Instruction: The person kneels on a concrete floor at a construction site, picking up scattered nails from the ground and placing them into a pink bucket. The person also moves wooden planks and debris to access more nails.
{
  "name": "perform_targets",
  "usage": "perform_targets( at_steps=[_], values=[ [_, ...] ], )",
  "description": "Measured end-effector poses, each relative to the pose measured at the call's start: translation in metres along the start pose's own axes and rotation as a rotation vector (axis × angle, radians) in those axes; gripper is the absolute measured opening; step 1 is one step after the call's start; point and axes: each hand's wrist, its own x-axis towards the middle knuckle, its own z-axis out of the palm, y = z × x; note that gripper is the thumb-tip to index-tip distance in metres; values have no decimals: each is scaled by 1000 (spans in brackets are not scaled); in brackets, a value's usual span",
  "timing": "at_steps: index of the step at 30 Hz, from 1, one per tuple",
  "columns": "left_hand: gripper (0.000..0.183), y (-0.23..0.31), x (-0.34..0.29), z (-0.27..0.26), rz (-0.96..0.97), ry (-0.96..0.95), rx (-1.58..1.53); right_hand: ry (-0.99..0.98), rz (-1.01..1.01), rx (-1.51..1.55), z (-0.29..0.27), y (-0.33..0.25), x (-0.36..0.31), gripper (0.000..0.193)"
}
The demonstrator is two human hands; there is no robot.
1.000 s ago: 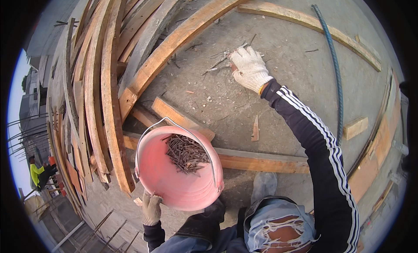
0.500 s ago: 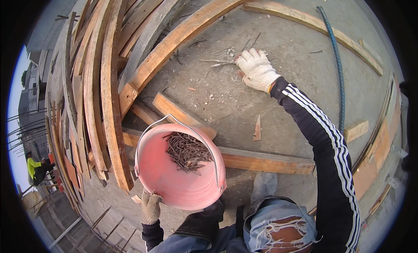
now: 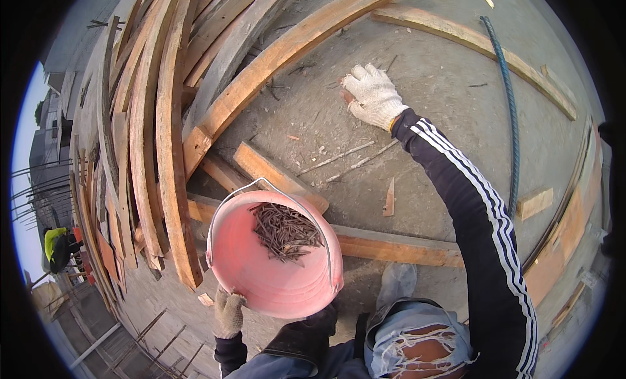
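Observation:
A pink bucket [image 3: 251, 289] with a wire handle tilts toward me, and a heap of rusty nails [image 3: 285, 232] lies inside it. Its lower left rim is in the grip of my gloved left hand [image 3: 228, 314]. My right hand [image 3: 373, 97], in a white knit glove with bare fingertips, is stretched far out, palm down at the concrete floor. Its fingers look apart, though their tips are partly hidden and nothing shows in them. Beyond it lies a thin dark nail or wire [image 3: 392, 62]. Two thin pale sticks [image 3: 362, 160] rest between that hand and the bucket.
Long timber planks [image 3: 171, 151] are stacked at left. A timber beam [image 3: 398, 248] lies across the floor before my feet, with a short wood block [image 3: 277, 173] behind the bucket. A blue-green ribbed bar [image 3: 510, 111] and another beam [image 3: 469, 40] lie at right. A person [image 3: 59, 248] is far left.
The two pale sticks, earlier beside my right hand, now lie nearer the bucket. My right hand has shifted slightly left and away. My left hand keeps holding the bucket.

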Motion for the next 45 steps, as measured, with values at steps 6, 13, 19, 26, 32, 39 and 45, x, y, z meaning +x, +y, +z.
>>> perform_targets(
  at_steps=[6, 13, 19, 26, 32, 39, 45],
  values=[
    [41, 10, 0, 4, 5, -58, 25, -156, 106, -156, 22, 2, 22, 33],
    [45, 4, 3, 3, 12, -41, 30, -393, 42, -318, 12, -12, 33, 38],
    [50, 10, 3, 7, 13, -5, 191, -307, 173, -245, 3, -21, 25, 35],
    [37, -5, 5, -6, 43, -27, 203, 416, -75, 610, -111, -113, -18, 32],
    [10, -27, 17, -33, 259, -124, 658, 211, -373, 540, -109, -136, -54, 32],
    [40, -11, 9, -15, 33, -62, 91, -69, 459, -105, -19, 26, -22, 45],
    [55, -3, 3, -4, 27, -24, 79, -230, 177, -431, -21, 86, -9, 33]
  ],
)
